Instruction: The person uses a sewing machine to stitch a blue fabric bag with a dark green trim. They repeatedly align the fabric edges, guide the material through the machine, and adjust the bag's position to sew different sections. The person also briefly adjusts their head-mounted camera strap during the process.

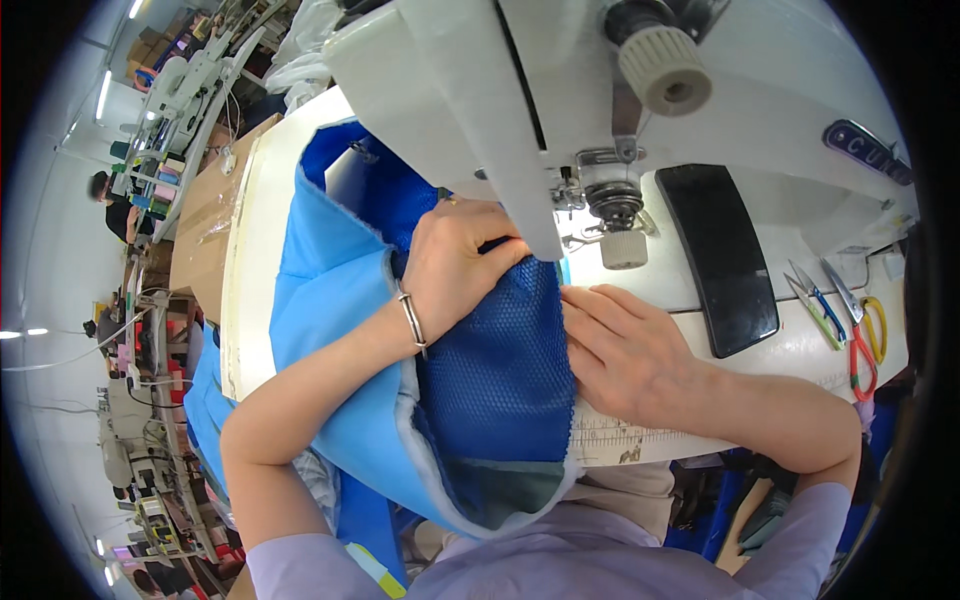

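A blue mesh fabric piece [495, 365] with a light blue padded outer layer [335, 300] hangs over the front edge of the sewing table. My left hand [455, 260], with a bracelet at its wrist, is closed on the mesh, thumb and fingers pinching it beside the machine head. My right hand [630, 355] lies with fingers stretched out along the right edge of the mesh, fingertips touching it. The white sewing machine [440, 90] stands over the work. Its needle area is hidden behind the machine's front cover.
On the table's right lie a black curved panel [718, 260], small blue-handled snips [822, 305] and scissors [855, 325] with red and yellow handles. A ruler strip [630, 436] runs along the front edge. A cardboard box [205, 215] stands left; other machines and a person are beyond.
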### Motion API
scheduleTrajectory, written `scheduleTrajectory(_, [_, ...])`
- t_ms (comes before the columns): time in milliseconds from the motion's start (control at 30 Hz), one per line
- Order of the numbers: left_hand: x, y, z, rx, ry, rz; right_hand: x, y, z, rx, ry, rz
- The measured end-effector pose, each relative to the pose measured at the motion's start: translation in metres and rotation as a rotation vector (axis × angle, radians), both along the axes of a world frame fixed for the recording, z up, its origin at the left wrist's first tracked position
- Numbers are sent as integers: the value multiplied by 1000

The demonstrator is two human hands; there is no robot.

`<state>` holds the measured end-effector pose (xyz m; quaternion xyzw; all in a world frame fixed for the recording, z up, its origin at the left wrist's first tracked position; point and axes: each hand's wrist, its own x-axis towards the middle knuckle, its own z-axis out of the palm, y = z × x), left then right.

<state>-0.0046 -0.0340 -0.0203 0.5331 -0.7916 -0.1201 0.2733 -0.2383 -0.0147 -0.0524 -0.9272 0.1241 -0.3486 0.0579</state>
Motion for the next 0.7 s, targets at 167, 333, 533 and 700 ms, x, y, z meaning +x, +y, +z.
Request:
scheduleTrajectory(167, [-4,2,-5,-131,-77,-47,-1,0,-1,10,-8,-8])
scheduleTrajectory(333, [-4,4,-12,-195,-88,-51,-3,-1,4,81,-2,-46])
scheduleTrajectory(533, [-3,8,-8,-339,-248,-120,-2,-9,16,47,-77,-202])
scheduleTrajectory(700, [-3,9,-8,-399,-292,-206,1,-11,0,17,-17,-59])
